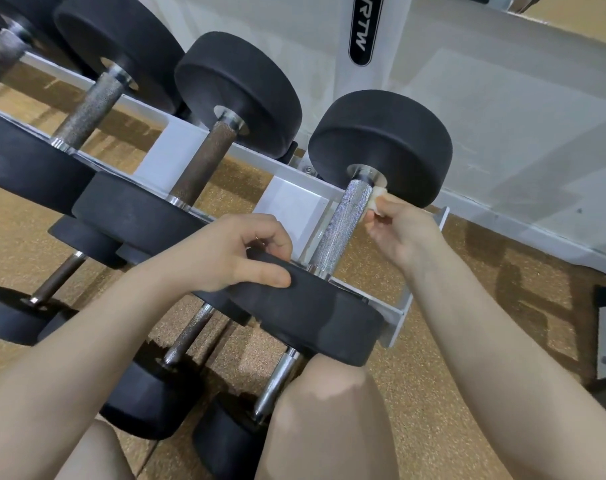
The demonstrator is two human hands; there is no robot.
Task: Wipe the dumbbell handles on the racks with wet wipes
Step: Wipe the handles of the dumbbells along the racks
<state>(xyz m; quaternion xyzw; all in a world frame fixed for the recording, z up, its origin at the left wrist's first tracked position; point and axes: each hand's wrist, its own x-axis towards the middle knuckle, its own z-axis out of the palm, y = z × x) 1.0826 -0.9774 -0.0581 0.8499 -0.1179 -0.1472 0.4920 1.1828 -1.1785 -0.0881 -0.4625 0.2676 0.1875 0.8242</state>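
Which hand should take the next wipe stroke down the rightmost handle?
Right. The right hand already pinches the wet wipe against the handle near its far end. The left hand grips the near weight head.

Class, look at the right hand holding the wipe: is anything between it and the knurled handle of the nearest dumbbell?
Nothing visible. The right hand pinches the wet wipe right against the handle, near its far end.

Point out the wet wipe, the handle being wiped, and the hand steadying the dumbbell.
wet wipe (373, 201), head view, bunched middle.
handle (343, 224), head view, knurled middle.
left hand (232, 252), head view, back of hand.
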